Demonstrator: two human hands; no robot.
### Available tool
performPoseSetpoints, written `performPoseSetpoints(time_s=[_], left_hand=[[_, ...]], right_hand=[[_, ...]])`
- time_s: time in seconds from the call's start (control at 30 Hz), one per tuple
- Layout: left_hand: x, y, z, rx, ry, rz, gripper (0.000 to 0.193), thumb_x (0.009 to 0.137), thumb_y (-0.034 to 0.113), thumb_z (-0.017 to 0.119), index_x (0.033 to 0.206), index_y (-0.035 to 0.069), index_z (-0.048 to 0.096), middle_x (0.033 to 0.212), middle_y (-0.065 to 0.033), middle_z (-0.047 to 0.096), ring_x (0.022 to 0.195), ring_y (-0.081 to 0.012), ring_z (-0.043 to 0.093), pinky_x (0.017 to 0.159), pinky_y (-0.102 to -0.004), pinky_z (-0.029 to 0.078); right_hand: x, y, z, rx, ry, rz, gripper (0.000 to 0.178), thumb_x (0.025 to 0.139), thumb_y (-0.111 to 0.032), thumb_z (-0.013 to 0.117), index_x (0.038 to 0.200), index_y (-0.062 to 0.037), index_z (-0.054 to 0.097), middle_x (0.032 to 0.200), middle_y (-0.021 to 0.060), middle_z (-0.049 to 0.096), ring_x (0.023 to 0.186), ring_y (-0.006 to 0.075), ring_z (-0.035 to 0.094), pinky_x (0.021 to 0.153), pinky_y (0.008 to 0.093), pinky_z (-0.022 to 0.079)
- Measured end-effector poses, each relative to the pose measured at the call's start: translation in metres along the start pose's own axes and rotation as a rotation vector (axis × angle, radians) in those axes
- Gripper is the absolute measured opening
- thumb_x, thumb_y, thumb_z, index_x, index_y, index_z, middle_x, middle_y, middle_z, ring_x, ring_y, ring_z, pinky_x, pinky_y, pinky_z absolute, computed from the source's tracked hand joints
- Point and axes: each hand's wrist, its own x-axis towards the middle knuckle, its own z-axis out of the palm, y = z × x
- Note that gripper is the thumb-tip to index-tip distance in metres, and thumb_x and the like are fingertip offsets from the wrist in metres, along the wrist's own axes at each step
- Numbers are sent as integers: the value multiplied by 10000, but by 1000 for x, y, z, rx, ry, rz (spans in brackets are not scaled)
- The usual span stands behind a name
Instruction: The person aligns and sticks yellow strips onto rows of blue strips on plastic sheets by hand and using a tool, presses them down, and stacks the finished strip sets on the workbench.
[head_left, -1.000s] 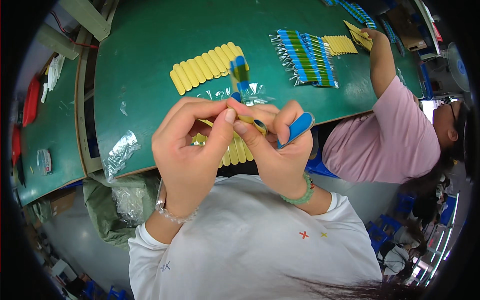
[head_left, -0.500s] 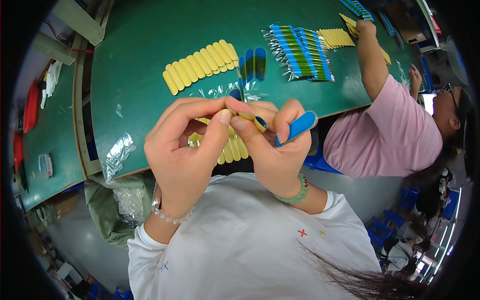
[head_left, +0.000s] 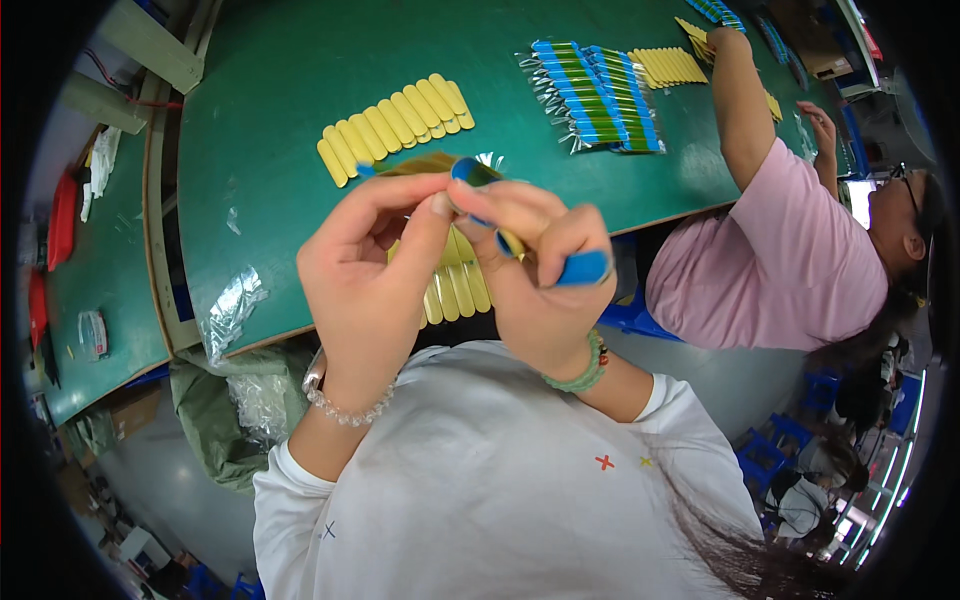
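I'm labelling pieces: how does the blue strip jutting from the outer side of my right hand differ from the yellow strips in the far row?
The blue strip shows a blue face; the yellow strips show yellow faces.
The blue strip is gripped in the right hand; the yellow strips lie on the green tabletop.
The blue strip is partly hidden and blurred; the yellow strips look sharper, lined side by side.

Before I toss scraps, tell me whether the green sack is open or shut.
The green sack is open: clear plastic shows within its mouth.

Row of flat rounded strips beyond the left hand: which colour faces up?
The row of strips is yellow; head view.
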Motion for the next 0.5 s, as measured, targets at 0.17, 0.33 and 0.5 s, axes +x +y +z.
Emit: performPoseSetpoints(time_s=[0.17,0.33,0.5], left_hand=[[-4,-4,6,81,12,79,120,917,-6,655,1028,-50,666,998,-85,705,869,-100,650,755,-235,523],[-3,-7,8,54,0,114,114,912,-14,657,1019,-53,662,1020,-94,706,868,-109,660,752,-247,534],[-2,-10,8,167,-7,189,99,910,-14,658,1005,-41,665,1022,-102,711,800,-114,660,729,-246,539]], right_hand=[[3,6,0,127,74,99,340,869,125,604,801,-51,321,1107,209,715,1030,251,672,865,330,542],[0,12,-4,-59,28,-65,324,803,150,610,799,-56,360,1115,182,719,1009,296,682,792,334,565],[2,13,-5,-161,25,-187,302,747,151,622,793,-46,398,1115,159,723,997,322,683,772,347,573]])
